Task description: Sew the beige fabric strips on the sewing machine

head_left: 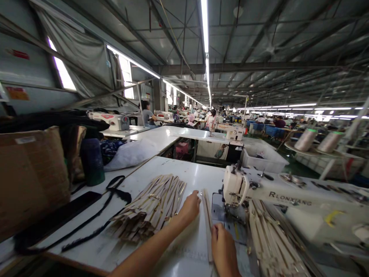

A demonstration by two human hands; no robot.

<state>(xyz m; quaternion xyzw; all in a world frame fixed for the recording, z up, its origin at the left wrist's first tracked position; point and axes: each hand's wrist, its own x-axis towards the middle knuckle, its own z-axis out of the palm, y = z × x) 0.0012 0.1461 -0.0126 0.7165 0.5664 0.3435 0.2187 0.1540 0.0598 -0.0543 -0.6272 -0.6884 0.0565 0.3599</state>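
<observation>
A narrow beige strip (207,221) lies lengthwise on the white table, left of the sewing machine (235,188). My left hand (191,207) is near the strip's far end, its fingers curled together; whether anything is between them is too small to tell. Closed at the strip's near end, my right hand (223,246) has thumb and fingers pinched on its edge. To the left of my left hand lies a thick bundle of beige strips with gold-coloured lines (155,204). More such strips (273,238) hang together beneath the machine's arm.
At the left stand a cardboard box (31,177) and a dark bottle (92,161), with a black strap (98,227) on the table (173,265). A white plastic bin (263,157) stands behind the machine. Thread cones (306,140) are at the right. Other people sit farther back.
</observation>
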